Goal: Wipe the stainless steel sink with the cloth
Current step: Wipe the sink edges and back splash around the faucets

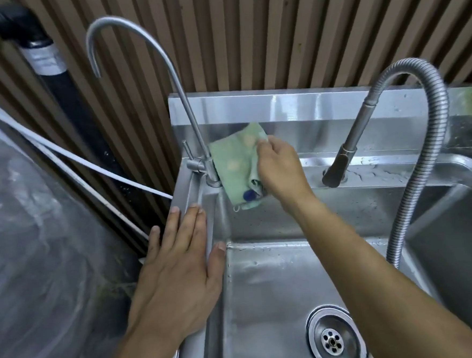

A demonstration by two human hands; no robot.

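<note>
Green cloth (pixel 235 165) pinched in your right hand (pixel 280 170) wipes the sink's (pixel 265 288) back left corner beside the thin tap (pixel 196 142); your left hand (pixel 177 269) rests flat, fingers straight, on its left rim. Next, probably sweep the ledge rightward.

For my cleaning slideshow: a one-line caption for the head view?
Right hand wipes green cloth beside gooseneck tap; left hand rests on sink rim.

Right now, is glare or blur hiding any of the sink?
Head view: bright glare on the sink's backsplash; wide-angle bending curves the wall slats; the plastic sheet at left is smeared; cloth, right hand and drain read clearly.
</note>
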